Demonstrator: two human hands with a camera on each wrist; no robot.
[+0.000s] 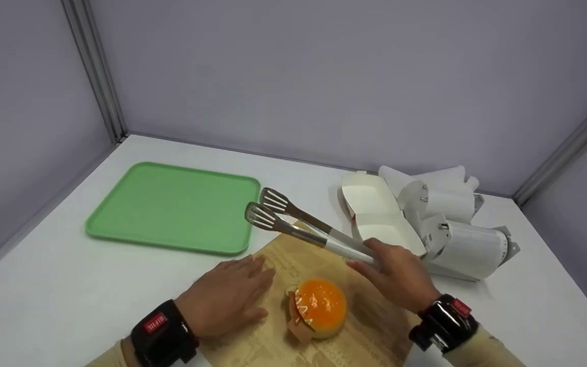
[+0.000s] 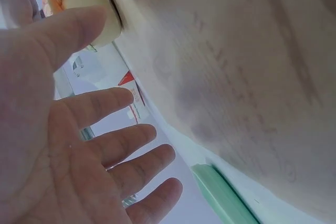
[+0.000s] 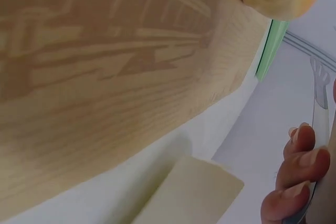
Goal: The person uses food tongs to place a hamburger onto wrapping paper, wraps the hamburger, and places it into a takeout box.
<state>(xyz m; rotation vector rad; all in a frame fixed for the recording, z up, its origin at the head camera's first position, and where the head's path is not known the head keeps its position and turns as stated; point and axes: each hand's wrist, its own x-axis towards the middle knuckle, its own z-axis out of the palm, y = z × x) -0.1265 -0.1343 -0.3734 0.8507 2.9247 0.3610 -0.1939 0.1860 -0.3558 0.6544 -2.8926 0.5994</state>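
Observation:
A toy-looking burger with a glossy orange top [image 1: 322, 306] lies on a brown printed sheet of paper [image 1: 370, 341], a tan slice sticking out of its left side. My right hand [image 1: 398, 272] grips the metal tongs [image 1: 342, 250] by their handles. The tongs' slotted heads point left, held above the paper's far corner, spread slightly apart with nothing between them. My left hand [image 1: 227, 298] is over the paper's left edge, fingers extended and empty, left of the burger. In the left wrist view, its thumb [image 2: 79, 27] overlaps the burger's side.
A green tray [image 1: 181, 209] lies at the back left. An open white box [image 1: 367, 196] stands at the back right, partly behind my right hand. Beside it are white holders with rolled white sheets [image 1: 472, 250]. Grey walls enclose the table at the back and sides.

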